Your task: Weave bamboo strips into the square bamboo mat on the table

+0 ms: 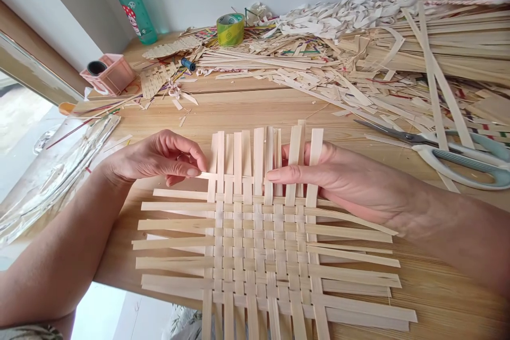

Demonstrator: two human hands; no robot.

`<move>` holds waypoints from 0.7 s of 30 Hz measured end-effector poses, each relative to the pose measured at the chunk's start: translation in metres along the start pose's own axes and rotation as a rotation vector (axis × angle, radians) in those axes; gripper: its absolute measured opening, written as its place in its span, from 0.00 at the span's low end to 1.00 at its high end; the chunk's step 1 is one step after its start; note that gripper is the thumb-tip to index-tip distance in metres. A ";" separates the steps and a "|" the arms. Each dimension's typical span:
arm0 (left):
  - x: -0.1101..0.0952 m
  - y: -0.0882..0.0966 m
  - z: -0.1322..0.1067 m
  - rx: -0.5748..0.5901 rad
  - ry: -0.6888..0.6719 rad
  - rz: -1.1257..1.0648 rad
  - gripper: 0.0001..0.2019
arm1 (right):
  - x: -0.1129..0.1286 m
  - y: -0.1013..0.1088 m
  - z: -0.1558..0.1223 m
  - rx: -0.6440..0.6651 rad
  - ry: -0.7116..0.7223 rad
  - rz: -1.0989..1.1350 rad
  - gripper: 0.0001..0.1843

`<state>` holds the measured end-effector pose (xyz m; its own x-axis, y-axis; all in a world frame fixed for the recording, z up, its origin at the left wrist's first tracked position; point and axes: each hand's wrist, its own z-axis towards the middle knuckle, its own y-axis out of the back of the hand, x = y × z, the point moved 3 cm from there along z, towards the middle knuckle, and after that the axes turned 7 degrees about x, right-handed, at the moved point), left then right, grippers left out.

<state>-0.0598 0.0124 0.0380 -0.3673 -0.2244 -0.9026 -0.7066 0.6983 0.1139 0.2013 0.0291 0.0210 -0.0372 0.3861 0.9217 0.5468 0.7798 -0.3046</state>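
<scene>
A woven mat of pale flat strips (255,244) lies at the table's front edge, its loose strip ends sticking out on every side. Near its upper left corner my left hand (169,156) pinches the end of a thin wooden strip (205,174). That strip runs sideways among the upright strips, above the woven part. At the mat's upper right, my right hand (314,170) is closed around several upright strips, thumb in front and fingers behind. Most of the right fingers are hidden by the strips.
Scissors (422,143) lie at the right under loose strips. Behind are piles of strips (263,58), a roll of tape (230,29), a pink basket (113,74) and a teal bottle (137,13). A plastic-wrapped bundle (71,170) is at the left.
</scene>
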 end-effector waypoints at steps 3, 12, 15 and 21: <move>0.001 0.002 -0.001 -0.006 0.002 -0.007 0.07 | -0.002 0.002 0.000 0.002 0.001 -0.003 0.06; 0.004 0.000 0.003 -0.003 0.025 -0.031 0.08 | -0.006 0.004 0.000 -0.007 -0.062 0.107 0.12; 0.002 -0.002 0.005 -0.004 0.005 -0.032 0.08 | -0.009 0.005 0.001 0.007 -0.112 0.151 0.12; -0.004 -0.005 0.002 -0.012 -0.031 0.093 0.07 | -0.011 0.009 0.000 -0.026 -0.100 0.134 0.13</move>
<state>-0.0535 0.0112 0.0405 -0.4128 -0.1381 -0.9003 -0.6779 0.7068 0.2024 0.2067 0.0316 0.0087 -0.0451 0.5342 0.8442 0.5737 0.7056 -0.4159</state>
